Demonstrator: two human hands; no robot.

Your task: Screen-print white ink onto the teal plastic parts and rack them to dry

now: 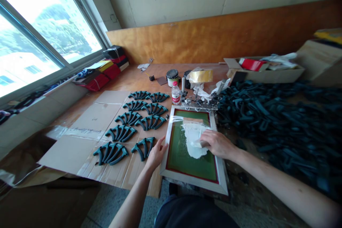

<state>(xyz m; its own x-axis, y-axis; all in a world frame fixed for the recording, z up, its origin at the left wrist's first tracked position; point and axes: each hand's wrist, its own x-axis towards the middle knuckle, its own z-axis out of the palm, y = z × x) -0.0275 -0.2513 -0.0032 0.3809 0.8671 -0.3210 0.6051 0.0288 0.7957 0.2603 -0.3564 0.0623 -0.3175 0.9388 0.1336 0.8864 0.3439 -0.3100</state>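
A screen printing frame (pixel 222 178) with pale wooden sides and green mesh lies flat in front of me. White ink (pixel 196 131) is spread in a thick patch over its upper middle. My right hand (pixel 216 143) is closed at the right edge of this patch, pinching a small pale thing (pixel 204 144) whose kind the fingers mostly hide. My left hand (pixel 157 152) grips the frame's left side, thumb near the top face. Across the upper mesh lies a wooden-handled squeegee (pixel 193 120). Hinge clamps (pixel 199 102) stand at the frame's far end.
Dark green curved plastic parts (pixel 144 148) sit in fanned rows on cardboard (pixel 88 128) at left. A large heap of similar parts (pixel 262 114) covers the right. Behind are a clear bottle (pixel 175 94), an ink tub (pixel 172 78), yellow tape (pixel 201 76) and an open box (pixel 278 75).
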